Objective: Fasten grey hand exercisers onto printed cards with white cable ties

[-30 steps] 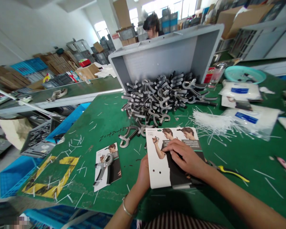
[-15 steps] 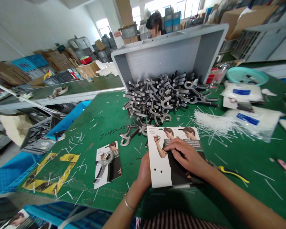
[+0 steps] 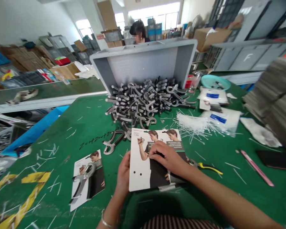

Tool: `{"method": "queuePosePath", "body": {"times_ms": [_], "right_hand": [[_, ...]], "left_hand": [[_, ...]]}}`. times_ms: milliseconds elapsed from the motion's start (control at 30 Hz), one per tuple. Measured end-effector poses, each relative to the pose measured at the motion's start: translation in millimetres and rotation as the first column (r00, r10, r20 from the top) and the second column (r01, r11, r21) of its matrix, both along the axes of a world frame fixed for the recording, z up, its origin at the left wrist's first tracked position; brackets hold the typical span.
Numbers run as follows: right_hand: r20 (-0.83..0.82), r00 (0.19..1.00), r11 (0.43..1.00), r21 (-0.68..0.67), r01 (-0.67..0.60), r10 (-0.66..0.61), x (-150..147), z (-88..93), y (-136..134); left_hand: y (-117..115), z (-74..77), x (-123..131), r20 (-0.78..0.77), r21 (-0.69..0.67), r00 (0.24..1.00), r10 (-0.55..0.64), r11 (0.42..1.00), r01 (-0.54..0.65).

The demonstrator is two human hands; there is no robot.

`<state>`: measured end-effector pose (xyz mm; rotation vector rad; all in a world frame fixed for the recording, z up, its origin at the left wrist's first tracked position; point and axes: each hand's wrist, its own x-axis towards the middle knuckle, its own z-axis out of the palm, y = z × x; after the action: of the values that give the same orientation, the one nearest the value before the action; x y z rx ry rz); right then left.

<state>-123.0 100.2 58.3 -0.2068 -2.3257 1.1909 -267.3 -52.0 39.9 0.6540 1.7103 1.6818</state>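
Observation:
Two printed cardboard backing cards (image 3: 139,178) are held up over the table, the left one partly over the other. My left hand (image 3: 123,173) grips the left card at its left edge, with its fingers hidden behind. My right hand (image 3: 166,157) lies across the front, its thumb and index fingertips pressed together near the printed forearm; anything between them is too small to make out. On the table to the left lies a backing card (image 3: 77,171) with a hand gripper (image 3: 87,178) on it. A loose hand gripper (image 3: 113,142) lies behind my left hand.
A grey crate (image 3: 143,63) lies tipped, with a heap of hand grippers (image 3: 143,101) spilling out. White cable ties (image 3: 193,124), plastic bags (image 3: 225,119), yellow-handled pliers (image 3: 209,168), a pink cutter (image 3: 257,168) and a dark phone (image 3: 276,159) are at the right. A person (image 3: 138,31) is behind the crate.
The view has turned to the right, bringing the phone and a grey stack into sight. My right fingertips have moved slightly down the card and curled together. My left hand keeps its hold.

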Motion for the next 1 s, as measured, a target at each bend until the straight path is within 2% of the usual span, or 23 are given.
{"method": "queuePosePath", "body": {"times_ms": [100,200,267,333,367,400,433,533,633,733,833,1000], "right_hand": [[-0.007,0.998,0.991,-0.122,0.059,-0.06,1,2.0,1],[-0.04,0.993,0.969,-0.226,0.1,-0.111,6,4.4,-3],[-0.078,0.982,0.958,-0.243,0.151,-0.175,17,2.3,-1],[-0.057,0.949,0.949,-0.088,0.303,-0.309,37,-5.8,13],[-0.037,0.918,0.917,0.043,0.396,-0.395,51,-12.1,25],[0.013,0.874,0.844,0.264,0.466,-0.487,66,-19.5,41],[0.034,0.854,0.808,0.343,0.479,-0.52,83,-27.6,58],[0.12,0.839,0.764,0.497,0.412,-0.53,125,-51.0,111],[0.195,0.825,0.717,0.622,0.315,-0.531,144,-67.3,144],[0.233,0.811,0.673,0.698,0.244,-0.537,141,-74.3,157],[0.248,0.803,0.651,0.729,0.214,-0.542,136,-73.2,161],[0.303,0.818,0.682,0.717,0.143,-0.489,134,-66.5,165]], "left_hand": [[-14,13.4,-5,0.175,0.008,0.984,-0.036,0.999,0.035],[-23,20.6,-2,0.309,-0.09,0.934,-0.178,0.972,0.215],[-26,21.2,2,0.36,-0.124,0.904,-0.229,0.949,0.29],[-27,19.9,1,0.368,-0.115,0.898,-0.242,0.946,0.302],[-28,19.1,-1,0.351,-0.117,0.904,-0.245,0.946,0.303],[-27,18.5,-4,0.327,-0.126,0.911,-0.253,0.943,0.307],[-25,17.9,-7,0.304,-0.136,0.913,-0.271,0.936,0.323],[-11,16.7,-12,0.281,-0.142,0.895,-0.345,0.908,0.395],[13,14.9,-8,0.287,-0.123,0.877,-0.386,0.893,0.433],[27,12.2,-5,0.288,-0.099,0.89,-0.353,0.914,0.394],[19,9.4,-9,0.319,-0.074,0.907,-0.275,0.947,0.313],[-2,6.4,-18,0.357,-0.109,0.918,-0.172,0.969,0.223]]}}
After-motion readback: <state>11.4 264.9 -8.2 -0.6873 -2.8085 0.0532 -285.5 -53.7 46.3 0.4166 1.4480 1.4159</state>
